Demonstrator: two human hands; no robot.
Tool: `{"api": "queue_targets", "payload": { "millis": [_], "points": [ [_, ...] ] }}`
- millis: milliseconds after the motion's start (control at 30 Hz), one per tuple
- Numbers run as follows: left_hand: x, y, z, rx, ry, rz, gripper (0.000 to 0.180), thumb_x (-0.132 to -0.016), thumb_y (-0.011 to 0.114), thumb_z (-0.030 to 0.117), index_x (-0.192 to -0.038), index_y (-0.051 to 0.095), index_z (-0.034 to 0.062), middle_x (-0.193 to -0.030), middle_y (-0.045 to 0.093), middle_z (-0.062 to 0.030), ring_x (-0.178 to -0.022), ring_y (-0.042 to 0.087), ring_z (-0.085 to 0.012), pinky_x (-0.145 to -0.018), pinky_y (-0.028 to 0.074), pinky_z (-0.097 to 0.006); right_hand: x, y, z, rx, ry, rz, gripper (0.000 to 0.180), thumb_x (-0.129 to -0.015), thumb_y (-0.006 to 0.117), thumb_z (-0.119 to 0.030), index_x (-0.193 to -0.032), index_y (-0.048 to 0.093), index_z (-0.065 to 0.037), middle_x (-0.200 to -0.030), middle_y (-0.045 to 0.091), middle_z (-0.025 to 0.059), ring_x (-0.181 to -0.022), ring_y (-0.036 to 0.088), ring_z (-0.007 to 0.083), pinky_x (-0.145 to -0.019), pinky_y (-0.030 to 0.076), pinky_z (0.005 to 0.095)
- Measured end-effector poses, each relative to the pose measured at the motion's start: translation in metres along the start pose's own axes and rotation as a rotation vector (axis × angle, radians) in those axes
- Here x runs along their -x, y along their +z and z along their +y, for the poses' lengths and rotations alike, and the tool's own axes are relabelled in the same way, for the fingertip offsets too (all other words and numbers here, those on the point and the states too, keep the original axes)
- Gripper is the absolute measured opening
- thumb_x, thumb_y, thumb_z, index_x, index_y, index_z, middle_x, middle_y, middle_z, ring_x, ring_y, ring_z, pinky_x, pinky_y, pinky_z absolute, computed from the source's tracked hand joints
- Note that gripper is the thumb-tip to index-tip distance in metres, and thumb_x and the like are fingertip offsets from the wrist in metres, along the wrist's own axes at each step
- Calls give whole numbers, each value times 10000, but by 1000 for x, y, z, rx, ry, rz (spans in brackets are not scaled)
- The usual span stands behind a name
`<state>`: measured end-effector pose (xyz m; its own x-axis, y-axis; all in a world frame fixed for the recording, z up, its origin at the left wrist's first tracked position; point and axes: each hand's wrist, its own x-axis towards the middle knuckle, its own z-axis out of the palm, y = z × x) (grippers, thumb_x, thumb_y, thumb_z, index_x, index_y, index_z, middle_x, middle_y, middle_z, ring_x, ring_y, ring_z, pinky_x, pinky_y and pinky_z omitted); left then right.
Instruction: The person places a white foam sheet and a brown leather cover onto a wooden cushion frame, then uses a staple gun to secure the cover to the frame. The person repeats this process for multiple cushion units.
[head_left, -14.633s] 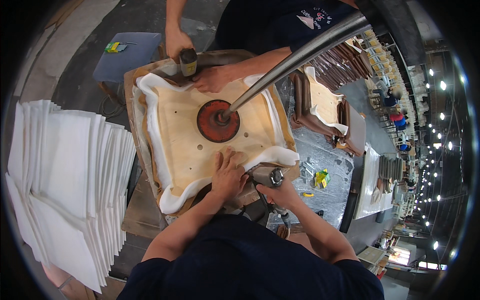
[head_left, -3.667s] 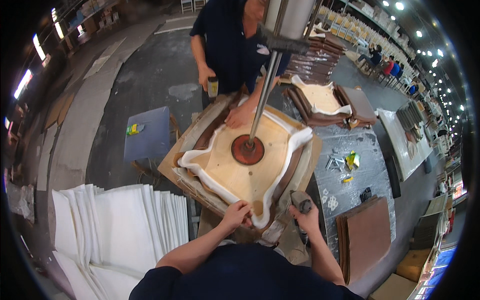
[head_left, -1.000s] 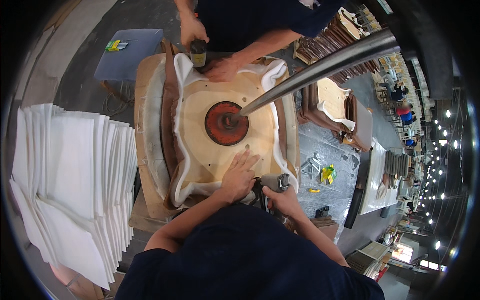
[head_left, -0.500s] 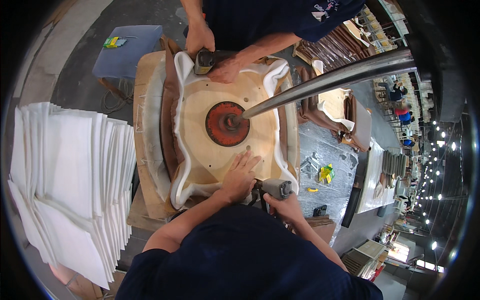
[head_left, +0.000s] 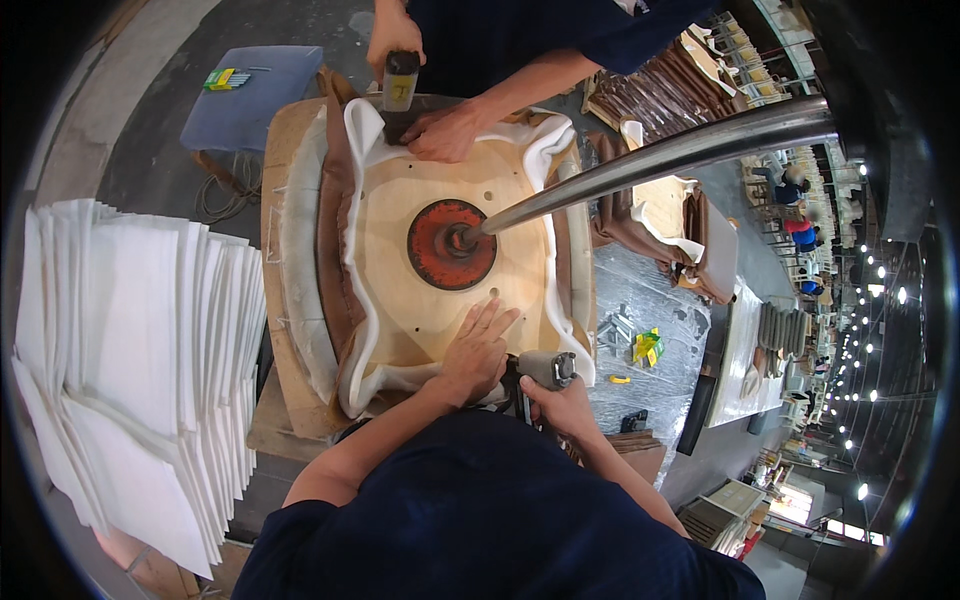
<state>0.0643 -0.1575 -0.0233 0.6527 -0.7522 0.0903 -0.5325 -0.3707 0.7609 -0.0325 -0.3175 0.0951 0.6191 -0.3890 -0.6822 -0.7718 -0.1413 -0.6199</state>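
A plywood seat board (head_left: 395,290) lies in front of me, its edges wrapped with white padding (head_left: 362,340) and brown cover material (head_left: 337,255). My left hand (head_left: 473,360) rests flat on its near edge, fingers stretched forward. Just right of it, my right hand (head_left: 562,403) grips a grey and black staple gun (head_left: 545,370), its nose at the near edge of the seat. Its tip is hidden from view. A red disc (head_left: 425,245) at the end of a metal pole (head_left: 660,165) sits on the board's middle. Across from me, a co-worker's hand (head_left: 445,132) presses the far edge.
The co-worker's other hand (head_left: 396,42) holds another staple gun (head_left: 401,82). White padding sheets (head_left: 140,340) are stacked at left, beside a blue-grey stool (head_left: 250,100). At right, a plastic-covered table (head_left: 650,300) holds loose staple strips and a yellow-green box (head_left: 648,347).
My right hand's staple gun has shifted slightly left along the near edge. My left hand stays flat in place. The co-worker's staple gun has moved farther away and turned more upright.
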Motion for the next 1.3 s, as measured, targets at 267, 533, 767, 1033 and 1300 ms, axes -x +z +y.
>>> {"api": "queue_targets", "payload": {
  "millis": [267,533,767,1033,1300],
  "points": [
    [1,4,-4,-5,24,36,160,-933,756,140,-953,764,-18,-1736,477,-128,-1686,297,-421,-1371,237,-604,-2,6,0,-32,-18,49,298,-992,868,-280,-990,773,2,-666,677,25,-529,629,133,-498,473,332],
    [2,5,-3,-10,40,29,163,-951,741,151,-951,767,-10,-1732,483,-127,-1683,302,-427,-1367,242,-610,-2,13,0,83,2,71,323,-989,874,-305,-998,784,5,-678,698,47,-517,637,141,-487,471,337],
    [0,-4,-8,35,27,45,158,-986,709,151,-983,748,-2,-1675,521,-180,-1632,363,-450,-1339,273,-599,3,19,-20,122,32,30,324,-979,880,-259,-1100,758,16,-756,737,51,-540,655,142,-529,541,337],
    [55,-120,20,181,-288,-230,291,-1013,765,309,-1056,705,28,-1084,752,-166,-1072,732,-368,-922,563,-517,25,27,17,50,-66,183,447,-962,887,-249,-1281,712,11,-946,789,85,-659,724,152,-604,592,329],
    [83,-92,-33,-207,20,-268,348,-972,779,315,-1183,763,38,-1199,705,-179,-1175,666,-392,-1010,552,-538,33,40,18,142,-189,290,429,-945,889,-234,-1283,740,-16,-1012,822,144,-795,789,244,-780,625,392]
  ]
}}
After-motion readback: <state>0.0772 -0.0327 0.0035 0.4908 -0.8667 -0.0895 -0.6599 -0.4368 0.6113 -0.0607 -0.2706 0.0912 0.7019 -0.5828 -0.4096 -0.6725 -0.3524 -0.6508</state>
